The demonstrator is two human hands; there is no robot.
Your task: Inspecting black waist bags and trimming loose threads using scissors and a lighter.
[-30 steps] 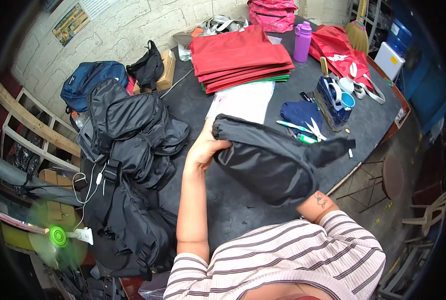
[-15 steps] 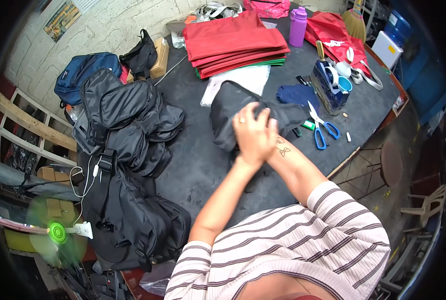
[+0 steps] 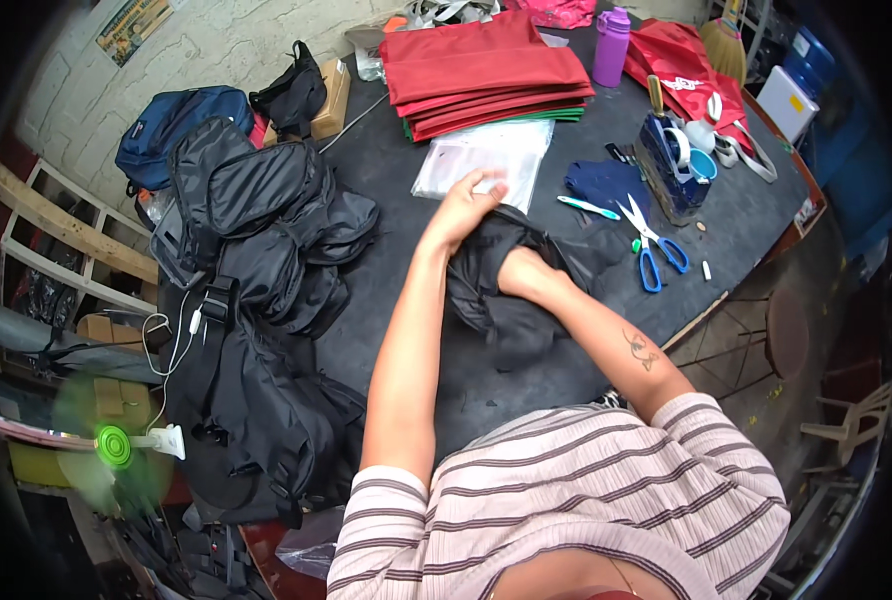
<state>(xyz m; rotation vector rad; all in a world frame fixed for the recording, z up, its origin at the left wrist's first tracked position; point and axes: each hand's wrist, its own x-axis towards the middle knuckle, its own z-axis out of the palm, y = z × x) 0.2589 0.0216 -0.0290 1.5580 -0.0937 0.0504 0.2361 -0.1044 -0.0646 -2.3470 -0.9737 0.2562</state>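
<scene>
A black fabric bag (image 3: 486, 310) lies crumpled on the dark table in front of me. My right hand (image 3: 523, 271) reaches into its opening; the fingers are hidden in the cloth. At the bag's far left edge is my left hand (image 3: 466, 207), fingers slightly blurred and apart, with no cloth visible between them. Just beyond it lie clear plastic sheets or sleeves (image 3: 446, 170). Right of the bag are a turquoise-and-white toothbrush-shaped tool (image 3: 588, 207), blue-handled scissors (image 3: 651, 245) and a folded navy cloth (image 3: 601, 182).
Several black bags (image 3: 256, 200) are heaped along the left side, with a blue backpack (image 3: 181, 135) behind. Stacked red fabric (image 3: 486, 70) and a purple bottle (image 3: 611, 48) stand at the back. A dark blue tool holder (image 3: 671, 165) is at right; a green fan (image 3: 114, 447) spins lower left.
My right hand has gone into the bag's opening, and my left has moved off the top to its far left edge. The bag has changed shape, uncovering the turquoise-and-white tool.
</scene>
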